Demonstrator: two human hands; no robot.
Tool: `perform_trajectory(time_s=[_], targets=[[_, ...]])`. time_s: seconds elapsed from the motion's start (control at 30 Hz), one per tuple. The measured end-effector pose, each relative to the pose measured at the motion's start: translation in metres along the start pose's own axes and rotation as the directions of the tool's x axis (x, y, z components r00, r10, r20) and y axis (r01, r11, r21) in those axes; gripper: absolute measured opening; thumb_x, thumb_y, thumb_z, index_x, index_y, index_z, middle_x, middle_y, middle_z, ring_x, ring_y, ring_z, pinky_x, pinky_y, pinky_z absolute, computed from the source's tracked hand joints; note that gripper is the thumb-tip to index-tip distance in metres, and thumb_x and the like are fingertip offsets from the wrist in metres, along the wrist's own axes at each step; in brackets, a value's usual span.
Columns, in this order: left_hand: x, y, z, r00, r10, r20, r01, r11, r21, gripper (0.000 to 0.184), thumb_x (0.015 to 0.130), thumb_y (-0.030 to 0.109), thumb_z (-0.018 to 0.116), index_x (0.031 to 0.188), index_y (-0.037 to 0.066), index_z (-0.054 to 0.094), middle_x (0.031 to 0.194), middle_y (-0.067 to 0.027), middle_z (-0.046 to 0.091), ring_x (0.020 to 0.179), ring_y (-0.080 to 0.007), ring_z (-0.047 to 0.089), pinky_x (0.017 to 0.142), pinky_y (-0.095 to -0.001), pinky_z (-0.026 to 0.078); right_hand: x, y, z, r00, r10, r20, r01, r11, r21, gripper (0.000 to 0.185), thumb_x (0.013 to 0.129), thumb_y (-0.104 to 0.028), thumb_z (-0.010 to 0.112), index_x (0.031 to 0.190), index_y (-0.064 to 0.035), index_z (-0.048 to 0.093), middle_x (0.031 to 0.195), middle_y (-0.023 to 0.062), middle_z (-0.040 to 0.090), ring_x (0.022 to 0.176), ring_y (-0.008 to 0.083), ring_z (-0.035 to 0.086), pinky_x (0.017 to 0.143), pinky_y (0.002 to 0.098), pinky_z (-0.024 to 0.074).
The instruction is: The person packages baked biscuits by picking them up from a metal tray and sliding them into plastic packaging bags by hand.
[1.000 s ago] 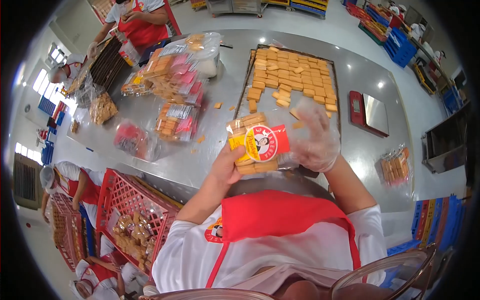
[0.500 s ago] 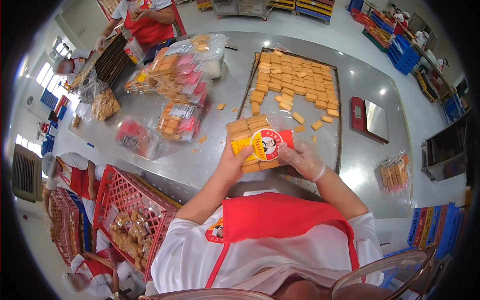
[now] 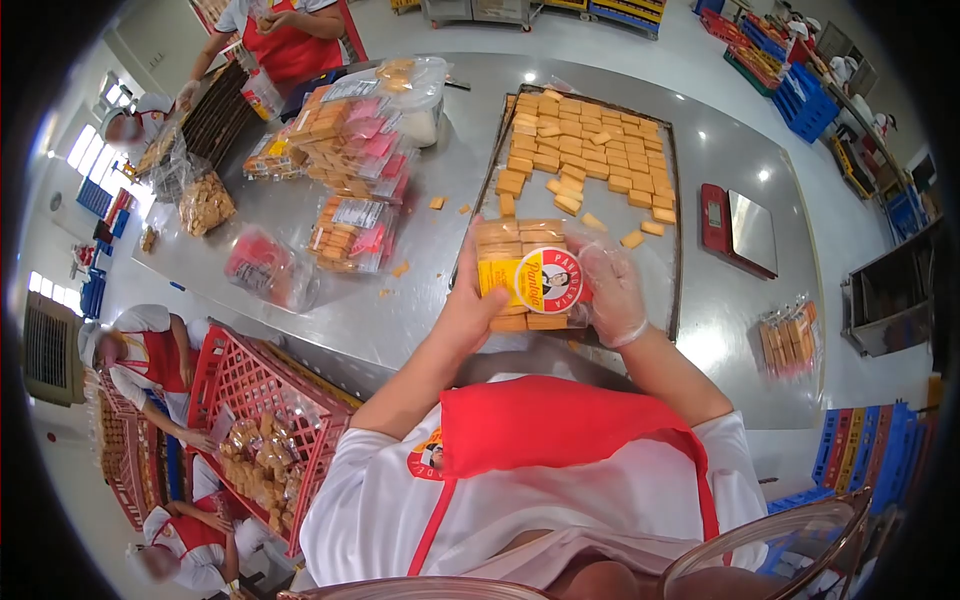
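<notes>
A clear plastic pack of rectangular biscuits [image 3: 512,240] is held in front of my apron, over the near edge of the table. Its red, white and yellow label [image 3: 548,281] faces me. My left hand [image 3: 472,302] grips the left side of the pack, thumb across the front. At the right side, my right hand [image 3: 613,288], in a clear plastic glove, closes on the wrapper beside the label; some fingertips are hidden. Beyond the pack, loose biscuits [image 3: 590,150] lie in rows on a dark-rimmed tray [image 3: 677,240].
Filled packs [image 3: 350,232] are piled at left, near a plastic bag with pink contents [image 3: 268,268]. A red scale [image 3: 716,218] and another pack [image 3: 789,341] lie at right. A red crate [image 3: 215,365] of bagged goods stands below left. Co-workers [image 3: 292,45] are around the table.
The pack has turned from a tilt to nearly level and moved slightly right. My right hand has swung upward, its fingers now along the pack's right side.
</notes>
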State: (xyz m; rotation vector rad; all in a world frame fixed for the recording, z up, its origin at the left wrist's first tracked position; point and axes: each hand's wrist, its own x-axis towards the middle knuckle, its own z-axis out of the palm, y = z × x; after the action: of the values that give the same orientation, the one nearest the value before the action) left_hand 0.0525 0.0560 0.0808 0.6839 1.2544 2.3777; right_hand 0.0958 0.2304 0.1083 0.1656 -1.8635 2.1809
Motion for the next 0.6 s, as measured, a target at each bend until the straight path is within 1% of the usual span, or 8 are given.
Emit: perform_trajectory(time_s=[0.07, 0.17, 0.23, 0.33, 0.37, 0.47, 0.5, 0.6], targets=[[0.001, 0.005, -0.001, 0.997, 0.064, 0.047, -0.07, 0.985, 0.158, 0.093, 0.073, 0.007, 0.065, 0.137, 0.011, -0.001, 0.137, -0.0108, 0.022, 0.122, -0.0201, 0.031, 0.098, -0.0337, 0.03, -0.004, -0.007, 0.006, 0.996, 0.043, -0.083, -0.028, 0.985, 0.17, 0.029, 0.089, -0.021, 0.045, 0.102, 0.0026, 0.056, 0.095, 0.0072, 0.054, 0.086, 0.0131, 0.051, 0.079, 0.0261, 0.0406], [0.001, 0.009, 0.001, 0.996, 0.081, 0.04, -0.089, 0.958, 0.273, 0.097, 0.071, 0.006, 0.066, 0.137, 0.013, -0.004, 0.138, -0.0115, 0.021, 0.12, -0.0214, 0.034, 0.096, -0.033, 0.033, -0.005, 0.004, -0.006, 0.995, -0.092, -0.049, 0.09, 0.995, -0.05, 0.027, 0.088, -0.021, 0.047, 0.101, 0.0006, 0.058, 0.092, 0.0093, 0.055, 0.085, 0.0182, 0.053, 0.08, 0.0278, 0.0415], [0.003, 0.006, 0.0, 0.989, 0.147, 0.032, -0.15, 0.944, 0.295, 0.088, 0.078, 0.016, 0.062, 0.137, 0.014, -0.003, 0.137, -0.0122, 0.023, 0.118, -0.0227, 0.037, 0.095, -0.0331, 0.035, -0.002, -0.012, -0.01, 0.913, -0.391, 0.116, 0.403, 0.821, -0.405, 0.025, 0.086, -0.019, 0.05, 0.1, -0.0014, 0.059, 0.095, 0.0097, 0.056, 0.087, 0.0206, 0.053, 0.079, 0.0301, 0.0421], [0.0, 0.009, -0.01, 0.944, -0.313, -0.1, 0.296, 0.942, -0.155, 0.09, 0.078, 0.051, 0.053, 0.136, 0.009, -0.002, 0.131, -0.0144, 0.033, 0.119, -0.0264, 0.036, 0.097, -0.0371, 0.032, -0.006, -0.018, -0.028, 0.613, -0.6, 0.514, 0.785, 0.388, -0.484, 0.021, 0.08, -0.016, 0.054, 0.097, -0.0076, 0.062, 0.099, 0.0094, 0.057, 0.091, 0.0236, 0.051, 0.077, 0.0343, 0.0423], [-0.007, 0.003, -0.023, 0.94, -0.291, 0.181, 0.336, 0.883, -0.328, 0.088, 0.077, 0.063, 0.04, 0.136, 0.01, 0.004, 0.129, -0.0161, 0.036, 0.114, -0.0285, 0.042, 0.093, -0.0386, 0.037, -0.007, -0.016, -0.031, 0.47, -0.612, 0.636, 0.877, 0.247, -0.411, 0.021, 0.078, -0.015, 0.056, 0.097, -0.0102, 0.063, 0.1, 0.0091, 0.057, 0.093, 0.0245, 0.051, 0.076, 0.0358, 0.0422], [-0.024, 0.015, -0.002, 0.9, -0.414, 0.139, 0.411, 0.695, -0.59, 0.084, 0.076, 0.056, 0.05, 0.136, 0.013, 0.012, 0.126, -0.0167, 0.039, 0.109, -0.0279, 0.047, 0.09, -0.038, 0.041, -0.008, -0.035, -0.02, 0.407, -0.506, 0.761, 0.911, 0.158, -0.382, 0.025, 0.071, -0.018, 0.059, 0.095, -0.0169, 0.064, 0.103, 0.0075, 0.057, 0.098, 0.0232, 0.049, 0.076, 0.0373, 0.0419], [-0.022, 0.009, -0.015, 0.916, -0.358, 0.182, 0.4, 0.783, -0.475, 0.076, 0.077, 0.037, 0.061, 0.136, 0.014, 0.017, 0.122, -0.016, 0.043, 0.108, -0.0248, 0.048, 0.089, -0.0365, 0.041, -0.011, -0.033, -0.023, 0.454, -0.474, 0.755, 0.888, 0.17, -0.427, 0.023, 0.071, -0.024, 0.063, 0.093, -0.0196, 0.064, 0.107, 0.0084, 0.056, 0.099, 0.027, 0.049, 0.079, 0.0371, 0.0412], [-0.021, 0.021, -0.011, 0.947, -0.322, 0.011, 0.317, 0.925, -0.211, 0.076, 0.076, 0.016, 0.064, 0.135, 0.013, 0.017, 0.12, -0.014, 0.045, 0.108, -0.022, 0.047, 0.089, -0.0346, 0.041, -0.024, -0.033, -0.023, 0.76, -0.322, 0.565, 0.644, 0.25, -0.723, 0.027, 0.07, -0.032, 0.066, 0.09, -0.0147, 0.064, 0.109, 0.0069, 0.054, 0.1, 0.0264, 0.048, 0.081, 0.0373, 0.0404]])
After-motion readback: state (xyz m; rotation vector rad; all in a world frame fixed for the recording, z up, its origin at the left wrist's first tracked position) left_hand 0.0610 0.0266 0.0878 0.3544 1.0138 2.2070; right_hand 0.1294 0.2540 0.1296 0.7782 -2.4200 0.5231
